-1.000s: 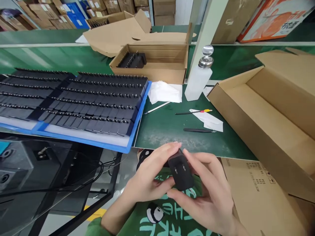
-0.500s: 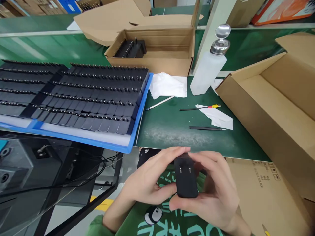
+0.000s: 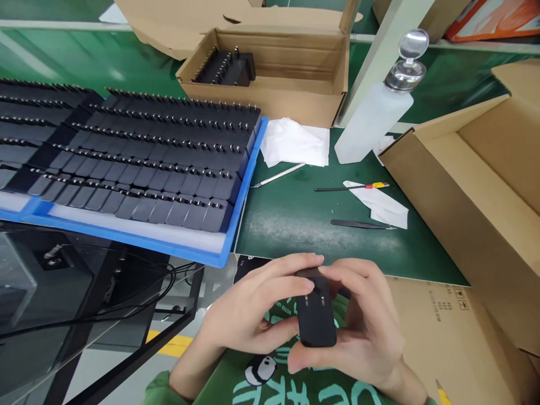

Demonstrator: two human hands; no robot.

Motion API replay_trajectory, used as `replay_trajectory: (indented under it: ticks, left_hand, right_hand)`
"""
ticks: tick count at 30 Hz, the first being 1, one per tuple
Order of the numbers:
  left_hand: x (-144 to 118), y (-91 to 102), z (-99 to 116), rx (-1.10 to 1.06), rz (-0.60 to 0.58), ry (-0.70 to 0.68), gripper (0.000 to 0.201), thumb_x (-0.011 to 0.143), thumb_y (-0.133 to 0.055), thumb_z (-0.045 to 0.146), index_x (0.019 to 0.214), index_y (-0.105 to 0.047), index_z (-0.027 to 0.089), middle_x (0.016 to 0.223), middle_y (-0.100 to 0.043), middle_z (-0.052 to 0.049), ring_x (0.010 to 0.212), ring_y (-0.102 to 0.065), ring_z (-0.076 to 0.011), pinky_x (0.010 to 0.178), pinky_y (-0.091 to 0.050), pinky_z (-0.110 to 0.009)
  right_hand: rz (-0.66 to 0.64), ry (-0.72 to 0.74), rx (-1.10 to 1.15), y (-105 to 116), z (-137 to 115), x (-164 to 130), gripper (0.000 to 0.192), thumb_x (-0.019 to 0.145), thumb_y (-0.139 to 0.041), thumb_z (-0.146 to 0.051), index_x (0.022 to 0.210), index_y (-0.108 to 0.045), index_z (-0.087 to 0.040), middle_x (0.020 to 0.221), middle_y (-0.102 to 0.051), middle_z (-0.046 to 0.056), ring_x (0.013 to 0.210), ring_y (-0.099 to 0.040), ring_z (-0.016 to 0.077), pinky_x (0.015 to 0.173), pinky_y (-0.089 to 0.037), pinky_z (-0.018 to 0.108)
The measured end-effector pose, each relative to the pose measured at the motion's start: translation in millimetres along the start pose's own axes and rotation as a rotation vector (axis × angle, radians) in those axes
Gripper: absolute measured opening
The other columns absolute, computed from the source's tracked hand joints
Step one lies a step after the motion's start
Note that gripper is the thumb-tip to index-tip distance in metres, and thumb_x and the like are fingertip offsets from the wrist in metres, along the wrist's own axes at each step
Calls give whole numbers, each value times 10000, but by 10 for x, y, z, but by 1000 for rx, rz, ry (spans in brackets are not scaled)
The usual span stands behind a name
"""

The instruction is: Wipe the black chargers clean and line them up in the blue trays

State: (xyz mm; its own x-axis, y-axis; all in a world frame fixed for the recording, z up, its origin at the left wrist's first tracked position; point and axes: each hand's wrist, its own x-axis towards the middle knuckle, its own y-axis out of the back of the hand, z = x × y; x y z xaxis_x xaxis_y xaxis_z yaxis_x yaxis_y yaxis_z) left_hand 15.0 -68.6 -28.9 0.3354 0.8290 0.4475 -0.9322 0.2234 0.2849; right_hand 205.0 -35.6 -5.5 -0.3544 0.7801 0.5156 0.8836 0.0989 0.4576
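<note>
Black charger [image 3: 315, 318] sits clasped between left hand [image 3: 248, 309] and right hand [image 3: 367, 326].

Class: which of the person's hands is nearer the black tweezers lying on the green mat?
Right. The right hand sits just below the black tweezers; the left hand lies further left.

Bright, even overhead light, soft shadows, sheen on the green bench [image 3: 304, 216], edges bowed by wide-angle distortion

Tweezers [image 3: 363, 225] between tray [image 3: 236, 225] and box [image 3: 426, 185]
</note>
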Motion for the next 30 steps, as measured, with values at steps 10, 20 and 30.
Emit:
replay_trajectory:
  ticks: [10, 20, 30]
  left_hand:
    - [-11, -18, -75, -118, 44, 62, 691, 851, -702, 50, 1342, -314, 342, 1525, -516, -135, 1373, -548, -300, 1016, -597, -485]
    - [21, -67, -102, -171, 54, 123, 720, 844, -726, 61, 1390, -313, 286, 1515, -502, -207, 1336, -581, -317, 939, -635, -441]
    - [77, -99, -166, -239, 42, 159, 723, 847, -711, 61, 1394, -303, 300, 1528, -481, -204, 1374, -540, -339, 983, -613, -469]
  right_hand:
    - [-6, -30, 34, -26, 90, -14, 682, 791, -727, -686, 1204, -579, -164, 957, -548, 82, 825, -578, 209, 541, -535, 312]
    - [26, -74, 34, -41, 124, 38, 686, 775, -733, -708, 1158, -581, -160, 945, -563, 83, 823, -576, 200, 534, -543, 301]
    - [11, -109, 49, -19, 177, 48, 677, 802, -699, -710, 1199, -571, -176, 1022, -588, 97, 913, -617, 214, 598, -590, 281]
